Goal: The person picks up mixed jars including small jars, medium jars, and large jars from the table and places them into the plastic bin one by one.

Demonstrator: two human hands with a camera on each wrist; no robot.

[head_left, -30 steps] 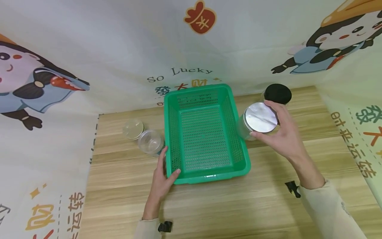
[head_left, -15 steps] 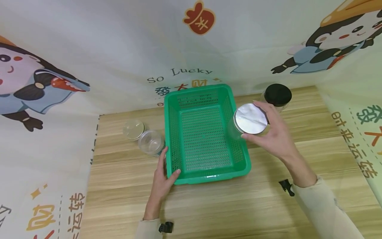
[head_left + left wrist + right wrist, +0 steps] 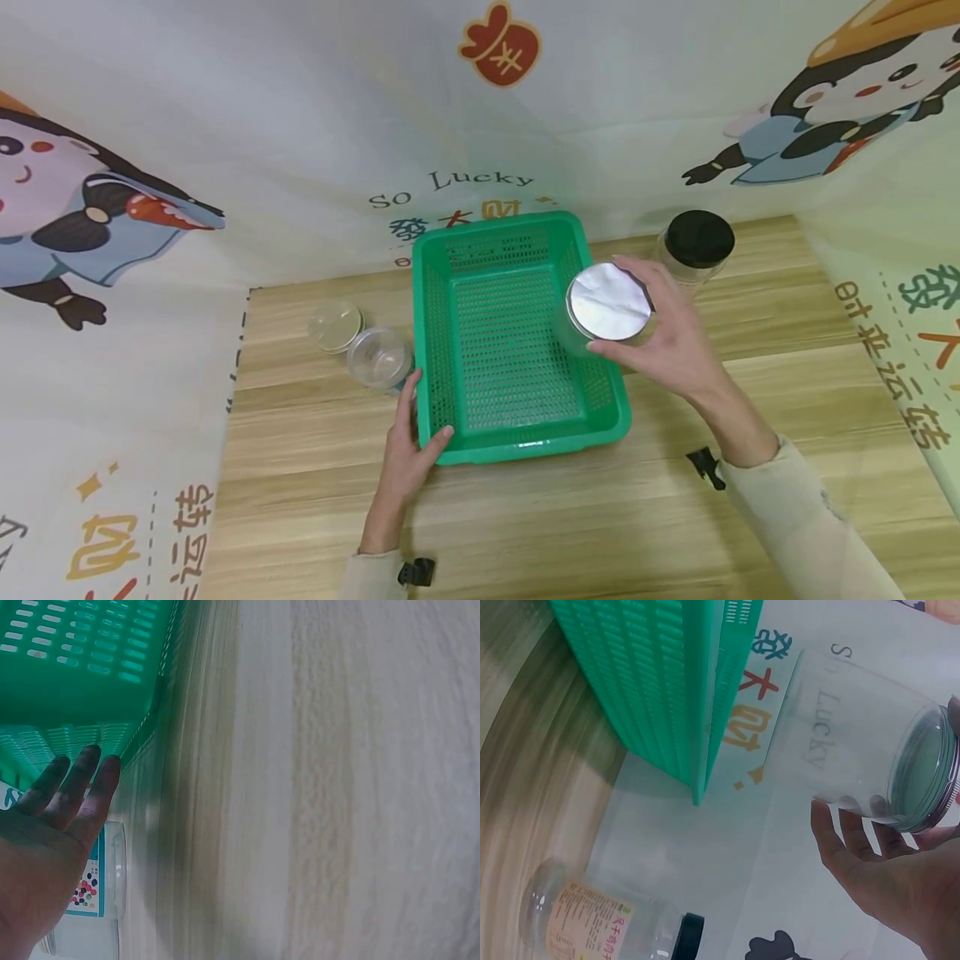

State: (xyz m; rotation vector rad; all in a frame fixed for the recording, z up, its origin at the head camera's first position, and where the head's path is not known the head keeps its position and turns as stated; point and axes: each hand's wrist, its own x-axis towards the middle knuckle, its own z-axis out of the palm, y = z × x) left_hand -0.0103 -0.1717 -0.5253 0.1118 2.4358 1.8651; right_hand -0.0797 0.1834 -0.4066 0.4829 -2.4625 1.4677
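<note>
My right hand grips a clear jar with a silver lid near its top, thumb on the near side. The jar hangs over the right part of a green perforated basket. In the right wrist view, the see-through jar is held above the level of the basket rim, with fingers along its side. My left hand holds the basket at its near left corner, thumb over the rim and fingers against the outer wall. The left wrist view has those fingers at the basket's side.
Left of the basket stands an upright clear jar with a teal label, beside another clear, round-topped jar. A jar with a black lid stands behind right. Printed cloth borders the wooden table at the back and sides.
My right hand has carried the silver-lidded jar leftward, from beside the basket's right rim to over its inside. The black-lidded jar shows more fully. My left hand and the basket have stayed put.
</note>
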